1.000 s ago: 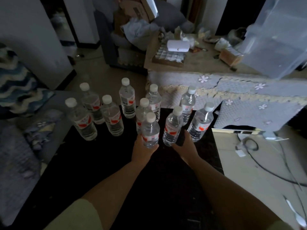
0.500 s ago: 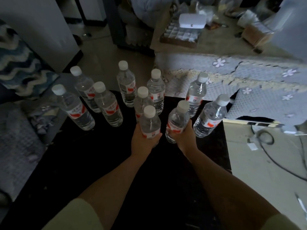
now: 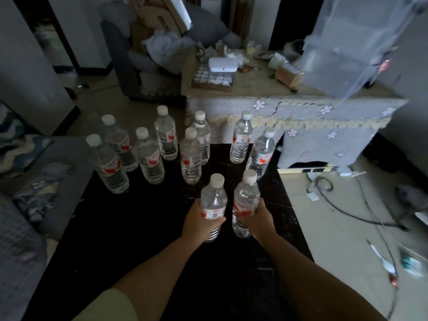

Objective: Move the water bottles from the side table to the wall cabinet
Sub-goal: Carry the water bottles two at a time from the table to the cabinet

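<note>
Bottles are up in both hands, so the step now is the carry. Your left hand [image 3: 201, 222] wraps one bottle [image 3: 213, 206] around the label, fingers curled round its front; your right hand [image 3: 259, 216] grips a second bottle [image 3: 245, 205] from its right side at the same height. Both look lifted above the near middle of the dark desk [image 3: 129, 228], upright, caps up, just beside each other but not clearly touching.

To do this well, I'd keep the grip on the ribbed waist, not the thin upper shoulder, since these soft bottles will likely dent and slip if squeezed high. Hold them vertical and slightly apart so they don't knock together as you turn. Back away before turning: eight more bottles stand toward the far edge, the nearest [image 3: 191, 156] close ahead of your left hand, and a swing could topple it into the others.

Both forearms reach forward from the near edge, roughly parallel, wrists straight, hands level with each other. The wall cabinet isn't identifiable in view, so look for it before stepping; a cable [image 3: 347, 212] lies on the floor to your right.
</note>
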Demonstrator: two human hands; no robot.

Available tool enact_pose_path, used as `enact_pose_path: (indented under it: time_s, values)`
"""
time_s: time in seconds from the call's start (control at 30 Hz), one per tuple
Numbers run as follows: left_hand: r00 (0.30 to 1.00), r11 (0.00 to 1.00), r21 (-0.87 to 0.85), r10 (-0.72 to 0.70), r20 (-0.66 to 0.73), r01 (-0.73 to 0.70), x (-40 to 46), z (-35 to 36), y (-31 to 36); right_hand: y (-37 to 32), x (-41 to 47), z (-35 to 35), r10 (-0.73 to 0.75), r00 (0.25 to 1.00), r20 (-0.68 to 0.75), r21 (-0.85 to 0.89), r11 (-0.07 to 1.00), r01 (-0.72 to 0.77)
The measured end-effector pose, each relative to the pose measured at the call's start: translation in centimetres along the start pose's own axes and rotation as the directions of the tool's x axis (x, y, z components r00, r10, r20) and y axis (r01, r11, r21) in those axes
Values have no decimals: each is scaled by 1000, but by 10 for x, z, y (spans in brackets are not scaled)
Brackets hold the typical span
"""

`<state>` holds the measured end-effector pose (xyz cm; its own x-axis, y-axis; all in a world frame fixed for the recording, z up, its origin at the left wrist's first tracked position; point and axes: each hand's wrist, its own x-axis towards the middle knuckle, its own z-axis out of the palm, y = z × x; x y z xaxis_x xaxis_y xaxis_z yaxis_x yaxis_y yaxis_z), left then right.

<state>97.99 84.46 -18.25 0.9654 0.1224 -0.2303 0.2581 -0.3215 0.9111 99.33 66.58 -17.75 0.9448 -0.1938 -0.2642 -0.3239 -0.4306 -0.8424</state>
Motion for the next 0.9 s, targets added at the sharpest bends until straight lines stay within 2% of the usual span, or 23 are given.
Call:
enact_pose_path:
  time_s: [0.17,0.4,0.57,0.7,0.83,0.9]
  values:
    - [994,995,100,-4,112,-7,-31,-11,-6,8,-54,-22,71,995,-73,-37,997,-73]
    - [950,970,204,64,306,-131,-66,5,16,20,-127,-69,113,946,-305,60,993,-99]
    - [846,938,183,166,507,-294,-107,56,60,47,-186,-120,225,871,-437,187,970,-157]
    - [736,902,132,244,631,-412,-152,108,83,81,-241,-163,309,772,-555,251,947,-199]
    - [669,892,141,210,713,-430,-202,161,95,114,-302,-205,375,675,-635,310,924,-221]
    - [600,857,151,209,772,-493,-240,196,100,139,-343,-232,417,613,-671,329,909,-257]
